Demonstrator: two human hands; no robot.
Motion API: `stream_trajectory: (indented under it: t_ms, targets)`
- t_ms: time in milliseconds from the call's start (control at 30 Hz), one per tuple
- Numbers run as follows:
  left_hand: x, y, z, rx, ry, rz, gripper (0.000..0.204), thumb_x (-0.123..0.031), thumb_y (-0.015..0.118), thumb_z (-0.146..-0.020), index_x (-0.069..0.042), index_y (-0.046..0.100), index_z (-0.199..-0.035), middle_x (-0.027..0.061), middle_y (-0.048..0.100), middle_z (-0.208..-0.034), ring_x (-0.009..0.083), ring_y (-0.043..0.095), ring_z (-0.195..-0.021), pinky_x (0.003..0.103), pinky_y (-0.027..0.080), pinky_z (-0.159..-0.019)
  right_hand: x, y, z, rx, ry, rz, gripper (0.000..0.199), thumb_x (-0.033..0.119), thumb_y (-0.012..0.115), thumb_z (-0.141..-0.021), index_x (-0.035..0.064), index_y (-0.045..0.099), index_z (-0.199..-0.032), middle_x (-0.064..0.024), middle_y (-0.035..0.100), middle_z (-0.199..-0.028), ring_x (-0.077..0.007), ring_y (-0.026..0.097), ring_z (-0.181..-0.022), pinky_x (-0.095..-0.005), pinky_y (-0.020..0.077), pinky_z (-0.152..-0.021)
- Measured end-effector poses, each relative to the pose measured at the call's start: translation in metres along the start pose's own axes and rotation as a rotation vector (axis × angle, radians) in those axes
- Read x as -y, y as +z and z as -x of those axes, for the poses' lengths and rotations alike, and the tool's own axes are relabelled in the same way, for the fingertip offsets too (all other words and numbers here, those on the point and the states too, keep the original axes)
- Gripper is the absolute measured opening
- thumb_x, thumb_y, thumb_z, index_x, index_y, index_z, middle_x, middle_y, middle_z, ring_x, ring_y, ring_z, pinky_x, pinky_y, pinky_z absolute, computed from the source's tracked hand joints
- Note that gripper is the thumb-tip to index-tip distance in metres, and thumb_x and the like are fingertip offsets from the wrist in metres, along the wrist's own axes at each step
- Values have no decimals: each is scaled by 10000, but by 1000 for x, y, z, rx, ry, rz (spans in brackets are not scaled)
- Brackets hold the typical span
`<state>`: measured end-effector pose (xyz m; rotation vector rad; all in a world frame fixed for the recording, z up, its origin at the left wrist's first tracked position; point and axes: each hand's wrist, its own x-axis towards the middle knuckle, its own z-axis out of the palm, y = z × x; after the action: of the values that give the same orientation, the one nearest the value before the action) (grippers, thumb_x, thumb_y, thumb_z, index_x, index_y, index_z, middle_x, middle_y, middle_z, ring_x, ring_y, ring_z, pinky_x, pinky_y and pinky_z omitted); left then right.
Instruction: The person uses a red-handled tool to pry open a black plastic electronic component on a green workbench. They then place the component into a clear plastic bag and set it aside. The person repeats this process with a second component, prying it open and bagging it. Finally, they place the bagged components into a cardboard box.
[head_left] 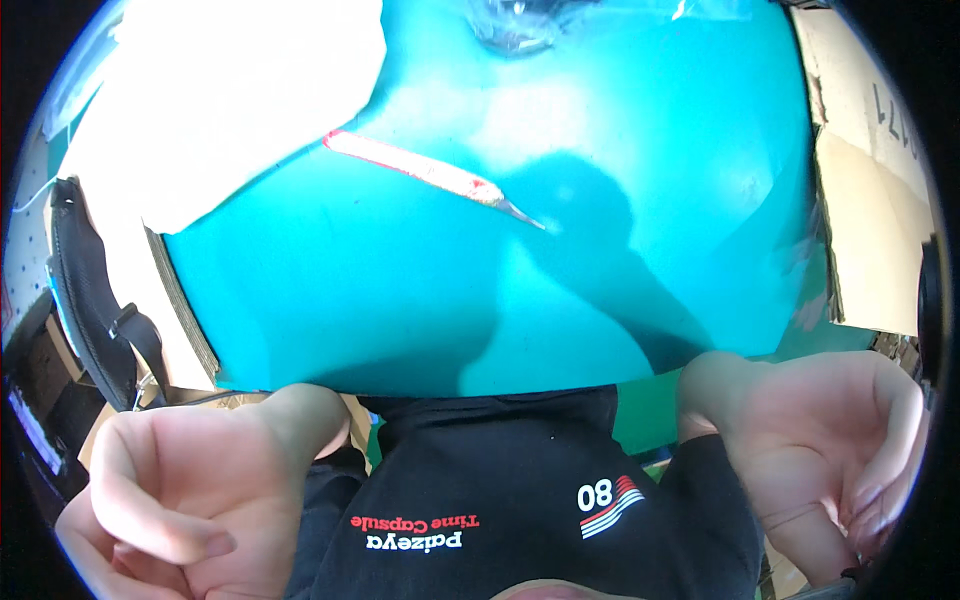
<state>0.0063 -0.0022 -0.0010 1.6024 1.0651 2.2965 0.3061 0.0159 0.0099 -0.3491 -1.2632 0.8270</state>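
Both of my hands are raised close to the camera, in front of my black printed top (480,460). My left hand (215,470) is at the lower left, palm showing, with the fingers curled inward. At the lower right, my right hand (810,440) has its fingers bent toward the thumb. The lower edge and rim cut off parts of both, so anything pinched in them is hidden. Away from both hands, a slim pointed tool (425,172) with a red and white handle and a metal tip lies on the turquoise work surface (370,310).
A large, overexposed white sheet or bag (250,80) covers the upper left. Clear plastic wrapping (520,25) lies at the far edge. Cardboard (870,220) stands along the right side. On the left are a black strapped case (85,290) and a brown board edge (180,300).
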Motion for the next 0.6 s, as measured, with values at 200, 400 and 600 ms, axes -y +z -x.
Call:
stream_trajectory:
  t_ms: [200,400,600]
  targets:
    - [4,4,-1,27,-115,246,214,-355,656,-1022,-190,793,-1019,-107,664,-913,61,499,-739,194,332,-462,-5,2,10,-151,-44,123,121,268,729,-942,175,783,-997,63,664,-934,-100,559,-813,-244,412,-732]
    - [-2,4,18,211,-183,436,206,-211,659,-977,-211,704,-1179,-42,592,-1210,101,545,-919,214,427,-498,-5,21,15,-91,-108,237,275,334,690,-975,239,739,-1228,80,644,-1109,-111,518,-947,-254,397,-770]
    - [-21,19,12,155,-179,351,152,-20,707,-855,-131,688,-956,-34,591,-1015,50,544,-939,208,499,-475,2,12,22,-126,-241,248,266,307,703,-955,211,740,-1201,78,656,-1185,-114,540,-1011,-256,410,-802]
